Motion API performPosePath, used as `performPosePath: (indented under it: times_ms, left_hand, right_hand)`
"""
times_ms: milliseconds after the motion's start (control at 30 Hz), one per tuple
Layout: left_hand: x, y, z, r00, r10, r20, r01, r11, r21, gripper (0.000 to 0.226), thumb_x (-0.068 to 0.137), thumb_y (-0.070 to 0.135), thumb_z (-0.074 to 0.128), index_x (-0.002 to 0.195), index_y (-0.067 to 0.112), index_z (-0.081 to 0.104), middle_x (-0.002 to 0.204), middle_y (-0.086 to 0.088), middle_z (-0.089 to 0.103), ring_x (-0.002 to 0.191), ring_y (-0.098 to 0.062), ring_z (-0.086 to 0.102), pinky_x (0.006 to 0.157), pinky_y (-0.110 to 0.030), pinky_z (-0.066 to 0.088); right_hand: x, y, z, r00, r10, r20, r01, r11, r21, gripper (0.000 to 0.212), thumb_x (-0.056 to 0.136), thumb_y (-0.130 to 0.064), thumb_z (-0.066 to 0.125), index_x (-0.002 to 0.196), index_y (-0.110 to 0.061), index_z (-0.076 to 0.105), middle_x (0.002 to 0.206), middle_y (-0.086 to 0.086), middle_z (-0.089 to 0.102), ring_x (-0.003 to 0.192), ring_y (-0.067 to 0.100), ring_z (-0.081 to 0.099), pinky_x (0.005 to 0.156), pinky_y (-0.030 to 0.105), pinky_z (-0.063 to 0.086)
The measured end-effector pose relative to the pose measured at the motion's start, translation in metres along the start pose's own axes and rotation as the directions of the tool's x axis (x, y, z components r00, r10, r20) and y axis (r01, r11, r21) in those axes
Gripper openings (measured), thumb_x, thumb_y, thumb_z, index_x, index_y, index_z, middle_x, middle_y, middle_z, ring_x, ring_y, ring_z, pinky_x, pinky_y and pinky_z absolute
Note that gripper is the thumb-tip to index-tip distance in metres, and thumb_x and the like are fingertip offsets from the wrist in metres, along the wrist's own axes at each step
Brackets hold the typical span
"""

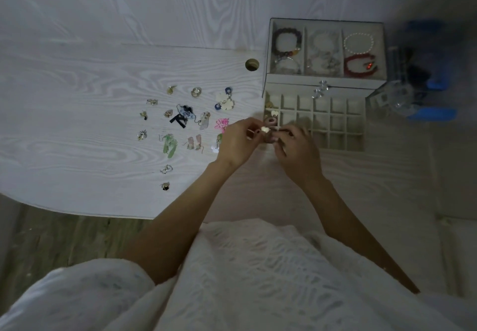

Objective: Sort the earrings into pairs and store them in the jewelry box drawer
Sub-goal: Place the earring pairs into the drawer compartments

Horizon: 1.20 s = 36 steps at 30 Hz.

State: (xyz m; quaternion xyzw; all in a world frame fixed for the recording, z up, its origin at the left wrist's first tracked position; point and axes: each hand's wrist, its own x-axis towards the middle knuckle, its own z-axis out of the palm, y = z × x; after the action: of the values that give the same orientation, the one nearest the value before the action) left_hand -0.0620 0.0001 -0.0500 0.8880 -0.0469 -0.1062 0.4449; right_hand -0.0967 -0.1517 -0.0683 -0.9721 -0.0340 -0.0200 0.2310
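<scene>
Pinching a small pale earring point(265, 129) between curled fingers point(254, 134), the left hand point(238, 141) meets the right hand point(296, 147) just in front of the drawer point(335, 120). Right hand fingers are curled too, tips touching the same small piece; exact grip is too blurred to tell. Both hands hover over the drawer's near left corner.

Drawer pulled out from the jewelry box point(326, 51), a grid of small square cells. Leftmost cells hold a few pieces: a pale heart-like one point(274, 112) and a pinkish ring shape point(271, 121).

Box top shows three compartments with bracelets: dark beads point(286, 42), white pearls point(358, 42), red cord point(357, 66).

Loose earrings spread on the white wood-grain desk point(77, 124), left of the hands: green pair point(169, 144), pink pair point(222, 124), black-and-blue piece point(183, 116), cream flower pair point(225, 100), several small gold ones point(170, 89).
</scene>
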Motion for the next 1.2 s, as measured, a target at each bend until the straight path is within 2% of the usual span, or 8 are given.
performPosePath:
  times_ms: [233,400,533,667,833,933,1067,1200]
  left_hand:
    - [0.009,0.001,0.012,0.997,0.071,0.027,-0.074,0.984,0.164,0.024,0.084,0.017,0.064,0.106,0.009,0.067,0.093,-0.008,0.073,0.08,-0.02,0.068,0.076,-0.036,0.055]
    - [0.007,-0.005,0.012,0.992,0.129,0.015,-0.128,0.959,0.251,0.019,0.08,0.018,0.07,0.098,0.011,0.067,0.092,-0.007,0.068,0.075,-0.02,0.064,0.068,-0.033,0.052]
    - [0.005,-0.005,0.015,0.987,0.158,0.006,-0.153,0.944,0.292,0.013,0.081,0.023,0.07,0.092,0.015,0.069,0.087,-0.006,0.064,0.071,-0.018,0.06,0.059,-0.026,0.045]
    - [0.001,-0.01,0.013,0.986,0.163,-0.029,-0.148,0.947,0.285,0.022,0.083,0.028,0.067,0.1,0.014,0.067,0.093,-0.005,0.064,0.075,-0.016,0.057,0.06,-0.027,0.045]
    - [-0.002,-0.014,0.012,0.988,0.154,-0.005,-0.148,0.959,0.242,0.032,0.082,0.026,0.068,0.112,0.013,0.064,0.101,-0.006,0.067,0.084,-0.019,0.061,0.068,-0.031,0.05]
    - [-0.002,-0.016,0.011,0.99,0.143,0.006,-0.14,0.963,0.232,0.033,0.082,0.024,0.067,0.113,0.014,0.064,0.103,-0.007,0.067,0.088,-0.021,0.061,0.071,-0.032,0.05]
    - [-0.002,-0.015,0.011,0.991,0.13,0.013,-0.129,0.961,0.244,0.033,0.083,0.024,0.067,0.115,0.015,0.063,0.104,-0.006,0.067,0.089,-0.021,0.061,0.07,-0.027,0.045]
    - [-0.004,-0.017,0.005,0.986,0.145,0.078,-0.16,0.953,0.257,0.034,0.084,0.017,0.063,0.119,0.016,0.06,0.107,-0.005,0.067,0.094,-0.023,0.06,0.075,-0.031,0.048]
  right_hand:
    - [0.002,0.009,-0.004,0.998,0.048,-0.037,-0.047,0.998,0.046,0.021,0.081,-0.006,0.055,0.1,-0.008,0.065,0.104,0.013,0.059,0.097,0.031,0.053,0.083,0.04,0.046]
    - [0.003,0.006,0.001,0.999,0.037,-0.033,-0.035,0.996,0.08,0.02,0.083,-0.006,0.054,0.098,-0.01,0.066,0.102,0.011,0.058,0.097,0.029,0.053,0.081,0.039,0.048]
    - [0.004,0.004,0.004,0.999,0.026,-0.026,-0.024,0.998,0.057,0.02,0.085,-0.017,0.05,0.094,-0.012,0.067,0.099,0.009,0.057,0.092,0.027,0.052,0.08,0.036,0.044]
    - [0.009,0.004,0.005,0.998,0.065,-0.018,-0.065,0.998,0.027,0.017,0.083,-0.025,0.058,0.084,-0.012,0.069,0.095,0.008,0.057,0.09,0.025,0.05,0.078,0.034,0.041]
    - [0.018,-0.004,0.002,1.0,0.024,0.011,-0.024,1.0,-0.01,0.015,0.082,-0.018,0.06,0.083,-0.008,0.07,0.094,0.01,0.058,0.091,0.029,0.051,0.076,0.036,0.042]
    - [0.016,-0.003,0.001,0.999,-0.036,-0.024,0.036,0.999,-0.012,0.015,0.082,-0.016,0.056,0.084,-0.009,0.069,0.096,0.008,0.059,0.091,0.026,0.049,0.075,0.035,0.042]
    - [0.009,0.001,0.006,0.997,-0.074,0.006,0.075,0.995,-0.065,0.022,0.084,-0.02,0.049,0.086,-0.013,0.07,0.097,0.002,0.061,0.089,0.025,0.051,0.075,0.039,0.046]
    - [0.006,-0.002,0.009,0.994,-0.104,0.017,0.105,0.992,-0.074,0.026,0.086,-0.02,0.044,0.087,-0.012,0.069,0.095,0.0,0.067,0.088,0.025,0.052,0.076,0.038,0.045]
